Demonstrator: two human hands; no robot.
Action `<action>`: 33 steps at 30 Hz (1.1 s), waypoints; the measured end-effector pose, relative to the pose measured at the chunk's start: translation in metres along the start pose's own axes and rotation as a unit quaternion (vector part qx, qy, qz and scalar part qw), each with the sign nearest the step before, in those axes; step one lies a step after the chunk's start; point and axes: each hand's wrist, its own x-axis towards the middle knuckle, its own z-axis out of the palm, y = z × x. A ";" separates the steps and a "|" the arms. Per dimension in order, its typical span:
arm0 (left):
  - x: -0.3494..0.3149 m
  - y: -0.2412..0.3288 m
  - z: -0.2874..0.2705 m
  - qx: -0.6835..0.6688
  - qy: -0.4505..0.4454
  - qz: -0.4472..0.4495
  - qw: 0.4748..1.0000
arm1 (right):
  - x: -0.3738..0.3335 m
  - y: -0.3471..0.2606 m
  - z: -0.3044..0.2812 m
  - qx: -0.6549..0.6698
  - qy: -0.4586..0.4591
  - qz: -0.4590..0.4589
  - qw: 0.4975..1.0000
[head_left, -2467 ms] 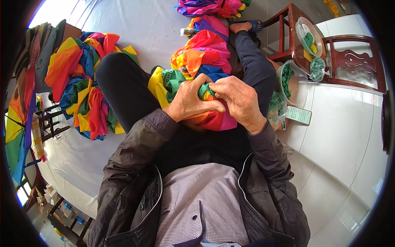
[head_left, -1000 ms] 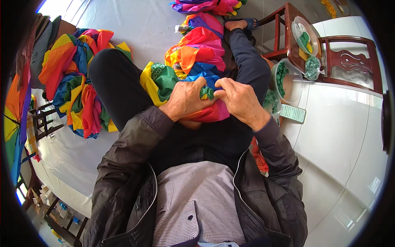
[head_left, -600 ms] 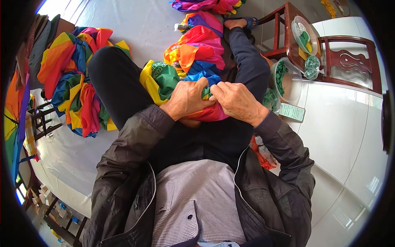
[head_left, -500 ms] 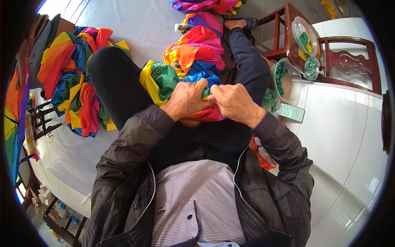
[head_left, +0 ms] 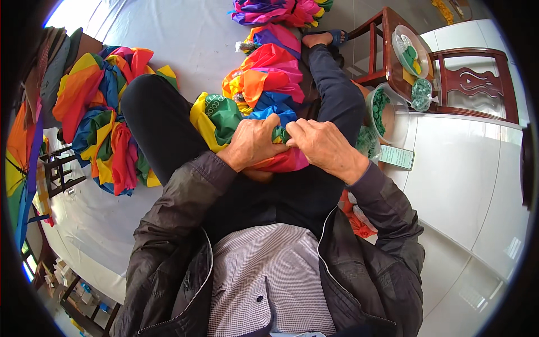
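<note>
A bunched rainbow-coloured cloth [head_left: 221, 121] lies across my lap, with yellow, green, blue and pink-red panels. My left hand [head_left: 254, 141] is closed around a gathered part of it, fingers curled under. Just to the right, my right hand [head_left: 328, 147] is closed in a pinch, thumb and forefinger together at a small green bit between the two hands. Whether that bit is cloth or a separate piece is too small to tell. Beyond my hands, more bunched rainbow cloths [head_left: 269, 70] run in a row away from me between my legs.
Another heap of rainbow cloths [head_left: 104, 121] stands to the left, near an open rainbow umbrella [head_left: 19, 174]. At right, a wooden chair [head_left: 477, 84] and stool carry a clear bowl [head_left: 409, 50] and a bag of green pieces [head_left: 422, 94]. A plastic tub [head_left: 396, 115] holds more green pieces.
My right hand has drawn slightly right and down, its fingertips now a little apart from my left hand. A green bit shows more between them. The left hand keeps its grip.
</note>
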 end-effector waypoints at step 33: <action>-0.002 -0.002 0.004 -0.006 -0.014 0.007 1.000 | 0.001 0.006 0.009 -0.049 -0.055 -0.043 0.996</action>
